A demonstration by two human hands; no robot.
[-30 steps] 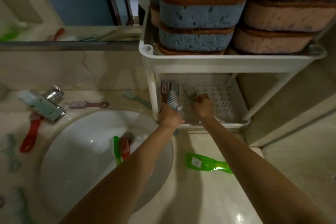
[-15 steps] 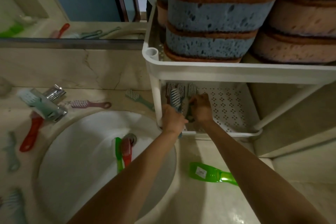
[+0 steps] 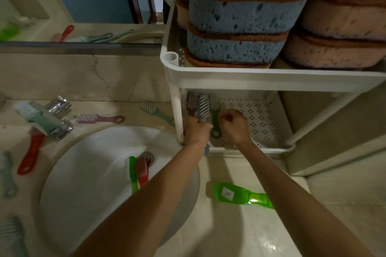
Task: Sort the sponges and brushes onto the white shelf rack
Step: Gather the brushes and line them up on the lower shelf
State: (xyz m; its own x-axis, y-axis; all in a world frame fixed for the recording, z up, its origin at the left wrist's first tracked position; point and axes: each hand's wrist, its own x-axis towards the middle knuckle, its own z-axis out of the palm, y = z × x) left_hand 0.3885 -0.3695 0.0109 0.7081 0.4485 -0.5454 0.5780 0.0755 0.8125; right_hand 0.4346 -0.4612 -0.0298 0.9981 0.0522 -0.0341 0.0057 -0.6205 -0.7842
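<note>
White rack [image 3: 271, 81], two tiers, standing beside the sink [image 3: 83, 183]. Upper tier: stacked sponges, blue sponges [image 3: 236, 19] to the left, pink sponges [image 3: 344, 21] to the right. Lower tier, left end: three brushes lying side by side, bristles up, heads toward the wall: maroon brush [image 3: 191, 101], blue brush [image 3: 203, 106], dark brush [image 3: 215, 110]. The left hand [image 3: 197, 131] grips the blue brush by its handle, fingers curled round it. The right hand [image 3: 235, 126] sits over the perforated floor just beside the dark brush's handle, fingers curled into a loose fist; whether they touch the handle cannot be told. Off the rack: a lime brush [image 3: 133, 173] and a red brush [image 3: 143, 171] in the sink near the drain, a green brush [image 3: 236, 194] on the counter in front of the rack, a pink brush [image 3: 100, 119] and a teal brush [image 3: 156, 111] along the wall.
</note>
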